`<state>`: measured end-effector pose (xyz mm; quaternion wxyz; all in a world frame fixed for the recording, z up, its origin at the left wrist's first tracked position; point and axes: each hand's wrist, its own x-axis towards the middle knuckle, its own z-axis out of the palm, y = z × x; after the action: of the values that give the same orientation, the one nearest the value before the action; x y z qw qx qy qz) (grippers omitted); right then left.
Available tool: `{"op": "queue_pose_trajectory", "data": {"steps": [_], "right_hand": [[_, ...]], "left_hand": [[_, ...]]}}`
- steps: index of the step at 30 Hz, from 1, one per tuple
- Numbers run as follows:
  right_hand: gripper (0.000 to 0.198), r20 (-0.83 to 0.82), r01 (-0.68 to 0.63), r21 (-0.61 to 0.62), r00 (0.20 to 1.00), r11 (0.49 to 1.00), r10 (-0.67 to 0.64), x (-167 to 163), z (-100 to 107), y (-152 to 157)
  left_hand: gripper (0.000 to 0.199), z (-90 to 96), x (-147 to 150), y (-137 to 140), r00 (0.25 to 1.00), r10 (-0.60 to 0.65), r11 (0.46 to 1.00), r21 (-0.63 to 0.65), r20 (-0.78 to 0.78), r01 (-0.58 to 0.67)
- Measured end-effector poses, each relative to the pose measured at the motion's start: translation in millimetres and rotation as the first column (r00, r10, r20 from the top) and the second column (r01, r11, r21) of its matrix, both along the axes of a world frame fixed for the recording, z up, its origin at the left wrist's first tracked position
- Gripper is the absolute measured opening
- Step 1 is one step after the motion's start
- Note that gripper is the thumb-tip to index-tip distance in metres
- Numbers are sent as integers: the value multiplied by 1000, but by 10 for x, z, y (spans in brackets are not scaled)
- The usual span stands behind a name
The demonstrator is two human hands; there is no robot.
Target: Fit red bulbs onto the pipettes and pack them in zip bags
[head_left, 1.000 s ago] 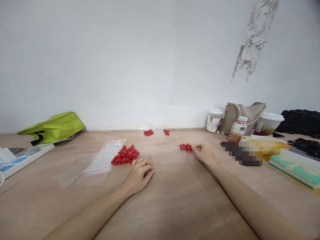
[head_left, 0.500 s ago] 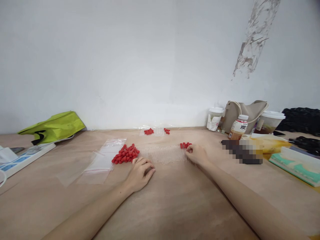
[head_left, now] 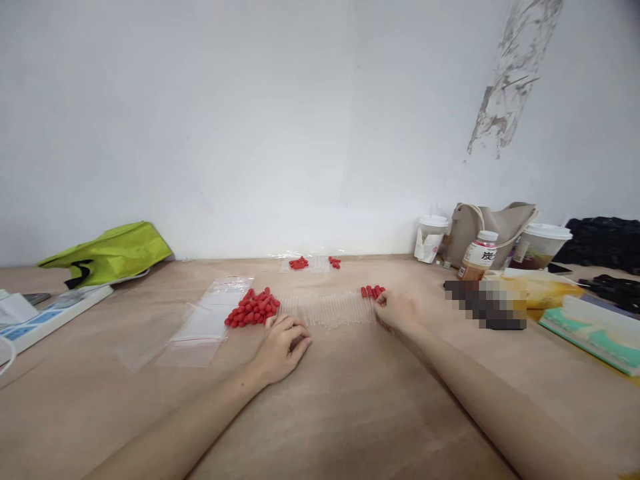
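A row of thin clear tubes (head_left: 330, 311) lies side by side on the brown table. At its left end rests my left hand (head_left: 283, 341), fingers loosely bent and thumb apart, its fingertips by the tubes and a heap of red rubber caps (head_left: 253, 308). My right hand (head_left: 397, 310) is at the row's right end with thumb and fingers closed together; what they pinch, if anything, is hidden. Just beyond it, several red caps (head_left: 370, 292) line up at the top of the row's right end.
Clear zip bags (head_left: 200, 327) lie left of the heap. Small bags with red pieces (head_left: 299, 263) sit by the wall. A power strip (head_left: 55, 317) and green bag (head_left: 110, 253) are at left; a bottle (head_left: 477, 255), cups (head_left: 431, 237) and a tissue pack (head_left: 593, 337) at right.
The view has shifted very slightly. Both hands stay at the two ends of the tube row, with hardly any visible movement.
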<state>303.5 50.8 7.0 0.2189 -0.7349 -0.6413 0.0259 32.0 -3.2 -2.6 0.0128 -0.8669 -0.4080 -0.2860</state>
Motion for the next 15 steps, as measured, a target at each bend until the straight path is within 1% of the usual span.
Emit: {"op": "queue_pose_trajectory", "data": {"steps": [6,9,13,15], "right_hand": [[21,39,-3,-41,999,999,5,-33,30,-26],[21,69,1,-37,998,999,2,-32,16,-15],[20,103,13,-40,995,999,-9,-22,-13,14],[20,133,30,-41,991,999,-25,-21,-28,27]], "left_hand": [[14,2,1,-7,1000,5,1000,4,1,-5],[13,6,-1,-12,1000,14,1000,20,8,-14],[11,9,16,-29,999,44,998,34,10,-44],[10,12,26,-33,996,85,995,49,11,-85]]}}
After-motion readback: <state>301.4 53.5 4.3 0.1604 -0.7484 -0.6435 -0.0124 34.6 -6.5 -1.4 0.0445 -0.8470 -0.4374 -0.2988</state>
